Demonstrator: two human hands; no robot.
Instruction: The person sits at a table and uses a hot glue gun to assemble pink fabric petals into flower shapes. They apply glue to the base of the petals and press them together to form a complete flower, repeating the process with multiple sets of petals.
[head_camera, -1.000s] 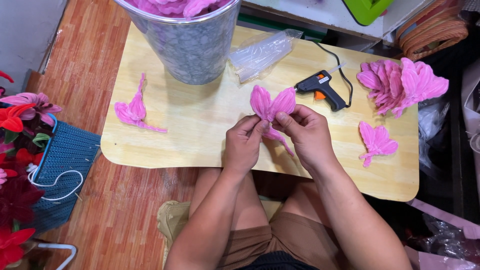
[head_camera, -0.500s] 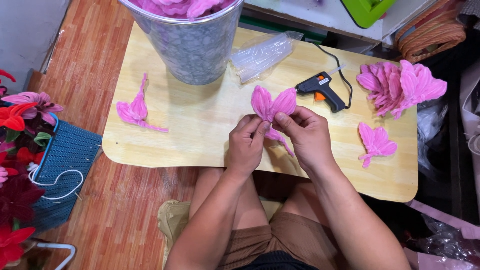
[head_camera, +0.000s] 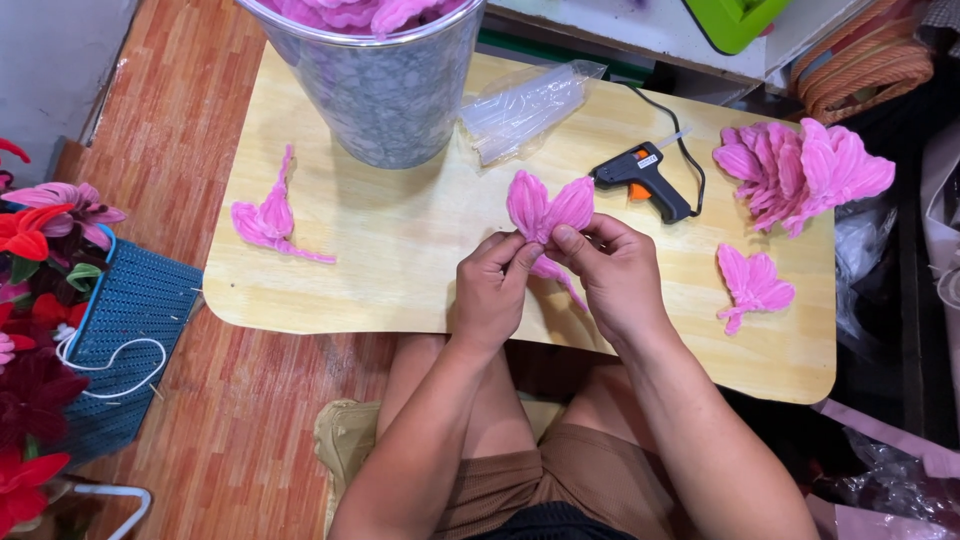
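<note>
Head camera, looking steeply down over a low wooden table

The single view sits above the seated person's lap and faces forward and down, close enough that the forearms fill the lower frame. The table (head_camera: 400, 250) spans most of the width, its near edge over the knees, its far edge by the top of the frame; red plank floor (head_camera: 200, 120) shows left.

metal bucket (head_camera: 385, 100), black glue gun (head_camera: 645, 180), blue basket (head_camera: 125, 320), pink petal pile (head_camera: 800, 170)
</note>
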